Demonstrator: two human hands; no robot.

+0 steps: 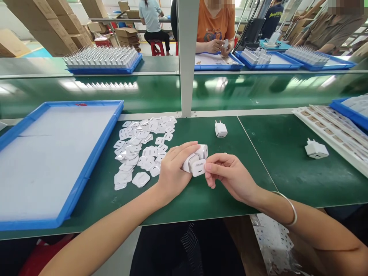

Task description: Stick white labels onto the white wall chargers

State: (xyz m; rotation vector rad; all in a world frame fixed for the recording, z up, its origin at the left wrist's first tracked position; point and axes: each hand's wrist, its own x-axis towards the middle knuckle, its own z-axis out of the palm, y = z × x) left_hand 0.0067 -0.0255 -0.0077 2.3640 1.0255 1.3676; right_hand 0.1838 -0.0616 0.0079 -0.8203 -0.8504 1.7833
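Note:
My left hand [176, 166] is closed around white charger plugs [202, 151], held over the green table. Between the thumb and fingers of my right hand [227, 172] is the edge of a small white cover plate [198, 168], with printed lettering and a slot. This plate lies against the front of the plugs; whether it touches them all round I cannot tell. A pile of similar loose white plates [143, 142] spreads left of my hands. One charger [220, 129] with two pins stands beyond my right hand, and another charger [316, 148] lies farther right.
A large blue-rimmed tray [86, 172] lies at the left. White strips with rows of cutouts [330, 134] rest at the right. Behind a metal post [186, 57], blue trays of chargers [133, 66] stand on the far ledge. A co-worker in orange [215, 27] sits opposite.

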